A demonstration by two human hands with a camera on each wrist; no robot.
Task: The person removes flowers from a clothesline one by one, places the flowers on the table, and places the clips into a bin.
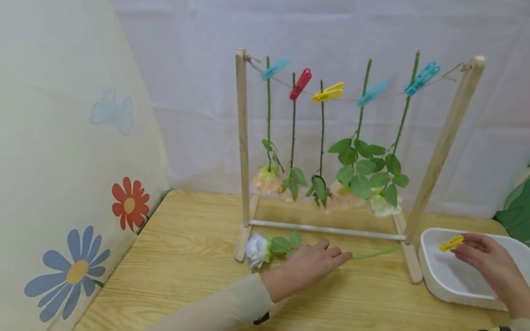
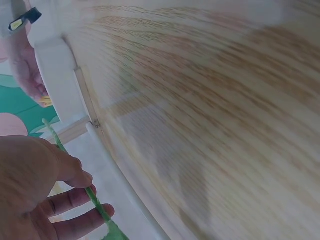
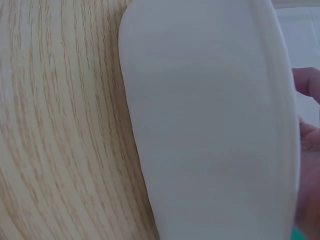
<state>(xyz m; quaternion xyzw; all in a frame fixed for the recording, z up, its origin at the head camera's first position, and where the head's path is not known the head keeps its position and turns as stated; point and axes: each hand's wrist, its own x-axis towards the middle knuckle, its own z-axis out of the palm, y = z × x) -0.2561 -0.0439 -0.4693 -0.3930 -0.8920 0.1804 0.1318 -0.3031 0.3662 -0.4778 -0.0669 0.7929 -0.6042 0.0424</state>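
A pale blue-white rose (image 1: 257, 250) lies across the front of the wooden rack, its green stem (image 1: 377, 254) reaching right. My left hand (image 1: 313, 265) pinches that stem between thumb and fingers, as the left wrist view shows with the green stem (image 2: 97, 202). Over the white basin (image 1: 460, 297), my right hand (image 1: 490, 265) holds a yellow clothespin (image 1: 451, 243) by its fingertips. In the right wrist view the basin's side (image 3: 210, 120) hides most of the right hand (image 3: 309, 145), and the clothespin cannot be seen there.
Behind the left hand stands a wooden rack (image 1: 242, 123). Several roses hang head-down from its string, held by blue, red and yellow clothespins (image 1: 300, 84). A white bar (image 1: 327, 230) joins the rack's feet. The wooden table (image 1: 349, 324) meets a painted wall panel at left.
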